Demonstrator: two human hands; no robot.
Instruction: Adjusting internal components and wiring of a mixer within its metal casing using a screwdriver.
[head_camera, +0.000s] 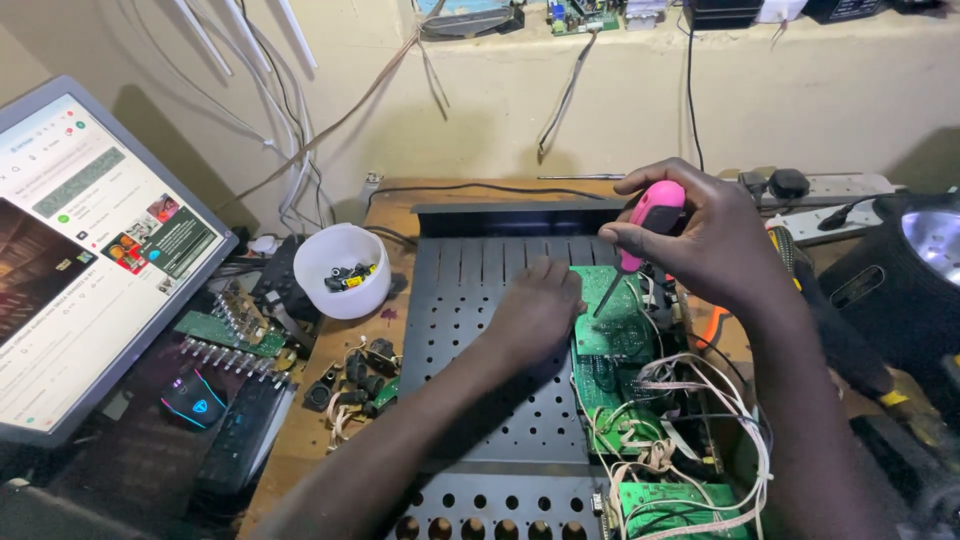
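1. Right hand (705, 235): grip clamped on a screwdriver (645, 225) with pink handle and thin dark shaft, tip down on the green circuit board (610, 335).
2. Left hand (535, 310): fingers curled together, pressing the board's edge.
3. Board lies on a black perforated metal chassis (480, 290) atop the wooden surface (300, 430).

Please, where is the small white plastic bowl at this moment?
In the head view, the white round plastic bowl stands on the wooden table, left of the black perforated metal chassis, with small black parts lying just below it.
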